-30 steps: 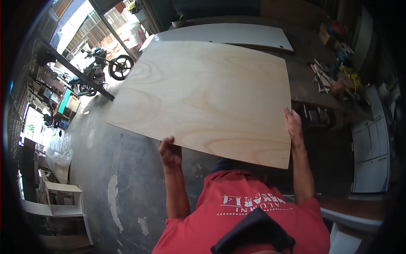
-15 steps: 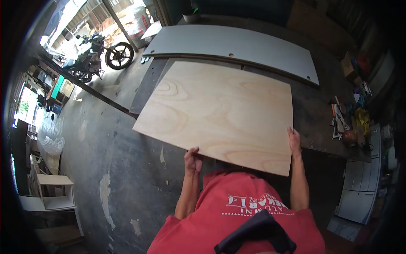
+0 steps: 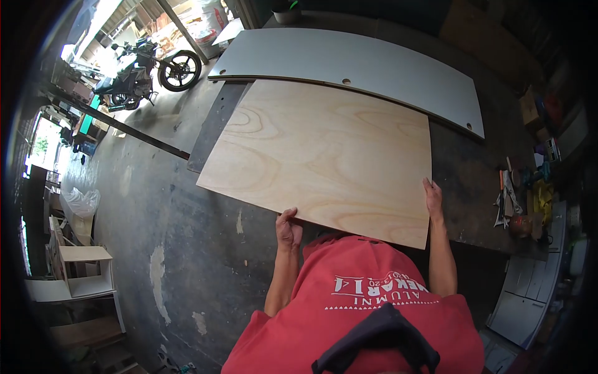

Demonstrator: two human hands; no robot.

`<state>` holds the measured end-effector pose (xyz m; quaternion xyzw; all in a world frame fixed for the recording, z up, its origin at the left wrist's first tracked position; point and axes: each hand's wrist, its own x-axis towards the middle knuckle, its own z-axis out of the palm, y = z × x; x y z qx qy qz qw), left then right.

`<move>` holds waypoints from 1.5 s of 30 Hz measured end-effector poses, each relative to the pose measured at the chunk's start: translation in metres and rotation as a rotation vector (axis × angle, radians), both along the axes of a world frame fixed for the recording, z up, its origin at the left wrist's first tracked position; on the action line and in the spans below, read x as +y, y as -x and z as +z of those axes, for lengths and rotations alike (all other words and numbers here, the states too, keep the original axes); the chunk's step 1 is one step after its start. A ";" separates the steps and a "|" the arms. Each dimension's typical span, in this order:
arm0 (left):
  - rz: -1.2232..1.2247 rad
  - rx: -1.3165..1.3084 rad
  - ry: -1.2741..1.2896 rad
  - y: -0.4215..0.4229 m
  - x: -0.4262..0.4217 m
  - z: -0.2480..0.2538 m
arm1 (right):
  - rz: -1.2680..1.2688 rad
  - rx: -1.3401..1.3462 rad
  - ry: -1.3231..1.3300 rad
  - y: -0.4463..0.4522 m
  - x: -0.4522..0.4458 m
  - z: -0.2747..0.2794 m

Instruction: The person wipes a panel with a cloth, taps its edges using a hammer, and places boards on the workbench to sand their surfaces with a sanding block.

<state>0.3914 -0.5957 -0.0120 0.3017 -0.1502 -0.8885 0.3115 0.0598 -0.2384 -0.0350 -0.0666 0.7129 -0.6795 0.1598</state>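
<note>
Wooden board (image 3: 324, 156) lies far from both hands, over the dark table (image 3: 464, 199); its long axis runs left to right, the right end slanting nearer. Left hand (image 3: 289, 230) is closed at the near edge, somewhat left of its middle, thumb at the rim, the fingers below largely hidden. Right hand (image 3: 434, 201) is closed on the right edge, thumb along the top face, fingers beneath not visible. Of the two, the right hand is closer to the near right corner and reaches farther out; most of the board's face extends far and left of it. Far edge meets the near edge of the white panel (image 3: 352, 59) in view; cannot tell whether they touch. Also cannot tell whether the board rests on the table or is held just above.
</note>
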 end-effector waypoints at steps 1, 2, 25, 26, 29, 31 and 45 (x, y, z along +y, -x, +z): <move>-0.006 -0.023 -0.001 -0.001 -0.001 -0.002 | 0.001 -0.007 -0.004 -0.003 0.000 0.002; -0.005 -0.027 -0.005 -0.001 -0.003 -0.004 | 0.003 0.009 0.011 -0.004 -0.001 0.005; -0.159 -0.177 -0.101 -0.019 -0.013 -0.072 | -0.106 0.364 -0.785 -0.092 0.012 0.046; -0.201 -0.182 -0.107 -0.018 -0.015 -0.072 | -0.102 0.377 -0.853 -0.107 0.020 0.038; -0.225 -0.197 -0.057 -0.019 -0.019 -0.066 | -0.226 0.208 -0.857 -0.156 0.029 0.027; -0.232 -0.174 -0.053 -0.020 -0.021 -0.068 | -0.277 0.386 -0.867 -0.174 0.036 0.018; -0.126 -0.243 0.079 -0.019 0.034 -0.053 | -0.188 0.281 -0.742 -0.037 0.140 0.054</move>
